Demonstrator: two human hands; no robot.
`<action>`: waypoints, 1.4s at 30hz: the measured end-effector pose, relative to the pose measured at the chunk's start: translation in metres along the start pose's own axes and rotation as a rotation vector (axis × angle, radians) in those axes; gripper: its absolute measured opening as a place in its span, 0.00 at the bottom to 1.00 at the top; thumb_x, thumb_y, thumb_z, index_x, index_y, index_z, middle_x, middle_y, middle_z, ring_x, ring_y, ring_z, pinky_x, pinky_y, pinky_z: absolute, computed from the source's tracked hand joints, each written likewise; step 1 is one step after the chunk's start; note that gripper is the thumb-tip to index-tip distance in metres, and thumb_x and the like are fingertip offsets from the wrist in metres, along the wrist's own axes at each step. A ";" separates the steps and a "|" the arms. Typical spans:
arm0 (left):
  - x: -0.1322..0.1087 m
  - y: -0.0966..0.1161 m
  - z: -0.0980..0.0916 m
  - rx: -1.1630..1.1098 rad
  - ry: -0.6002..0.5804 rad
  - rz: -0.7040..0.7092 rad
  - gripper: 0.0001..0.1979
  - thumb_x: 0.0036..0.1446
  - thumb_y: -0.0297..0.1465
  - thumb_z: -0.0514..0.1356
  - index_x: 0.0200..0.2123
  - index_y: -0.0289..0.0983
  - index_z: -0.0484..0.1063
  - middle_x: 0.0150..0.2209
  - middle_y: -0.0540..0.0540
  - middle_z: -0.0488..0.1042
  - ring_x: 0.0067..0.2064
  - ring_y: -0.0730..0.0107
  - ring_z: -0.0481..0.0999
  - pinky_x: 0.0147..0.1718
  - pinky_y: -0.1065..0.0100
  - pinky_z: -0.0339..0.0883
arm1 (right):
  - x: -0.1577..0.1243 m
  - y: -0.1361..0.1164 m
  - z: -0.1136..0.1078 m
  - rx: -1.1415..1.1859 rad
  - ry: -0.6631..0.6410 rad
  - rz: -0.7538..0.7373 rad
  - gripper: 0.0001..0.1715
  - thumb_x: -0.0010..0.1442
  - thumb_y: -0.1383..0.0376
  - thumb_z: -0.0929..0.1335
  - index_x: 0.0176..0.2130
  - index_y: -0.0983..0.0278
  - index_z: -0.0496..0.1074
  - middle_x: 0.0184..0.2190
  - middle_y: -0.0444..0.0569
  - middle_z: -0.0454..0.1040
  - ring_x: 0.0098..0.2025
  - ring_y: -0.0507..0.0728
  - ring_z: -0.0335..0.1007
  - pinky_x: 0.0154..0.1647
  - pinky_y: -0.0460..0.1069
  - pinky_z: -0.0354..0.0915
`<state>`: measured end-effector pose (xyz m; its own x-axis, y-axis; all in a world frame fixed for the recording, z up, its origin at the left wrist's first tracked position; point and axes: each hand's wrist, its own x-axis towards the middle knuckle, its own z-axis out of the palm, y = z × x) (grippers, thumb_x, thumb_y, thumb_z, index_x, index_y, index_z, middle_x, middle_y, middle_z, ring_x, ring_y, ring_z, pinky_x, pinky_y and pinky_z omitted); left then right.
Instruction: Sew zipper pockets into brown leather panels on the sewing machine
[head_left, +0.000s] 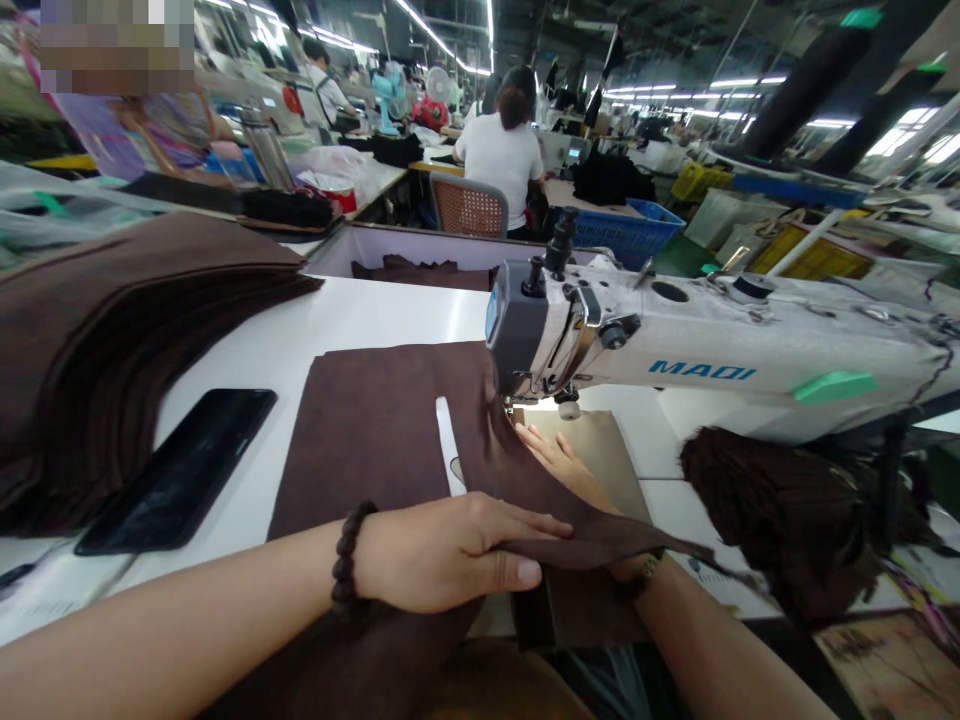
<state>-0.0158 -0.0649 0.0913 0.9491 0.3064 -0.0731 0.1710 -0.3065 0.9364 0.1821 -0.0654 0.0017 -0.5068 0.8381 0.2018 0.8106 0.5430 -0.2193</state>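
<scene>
A dark brown piece of fabric (375,420) lies on the white machine table and reaches under the head of the sewing machine (525,340). My left hand (442,550), with a beaded bracelet at the wrist, pinches the fabric's near edge between thumb and fingers. A slim white object (448,440) rests on the fabric; its near end is hidden behind my left hand. My right hand (559,465) lies flat with fingers stretched out close to the needle area, partly covered by the raised fabric flap. Beneath it is a beige plate (600,445).
A thick stack of brown fabric pieces (142,300) stands at the left, with a black phone (180,470) in front. More bunched brown fabric (780,500) sits at the right. Behind the table are a seated person (501,150) and a blue crate (630,235).
</scene>
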 end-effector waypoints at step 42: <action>-0.005 -0.051 -0.043 -0.271 -0.044 0.167 0.27 0.60 0.43 0.51 0.55 0.28 0.60 0.58 0.39 0.57 0.60 0.58 0.55 0.59 0.65 0.43 | -0.006 0.013 0.023 -0.116 -0.059 -0.089 0.32 0.58 0.70 0.57 0.61 0.60 0.50 0.59 0.50 0.55 0.61 0.55 0.50 0.63 0.57 0.46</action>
<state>-0.0409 -0.0115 0.0584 0.9697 0.2309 0.0796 -0.0586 -0.0963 0.9936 0.1888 -0.0627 -0.0245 -0.5917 0.7905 0.1584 0.7885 0.6084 -0.0904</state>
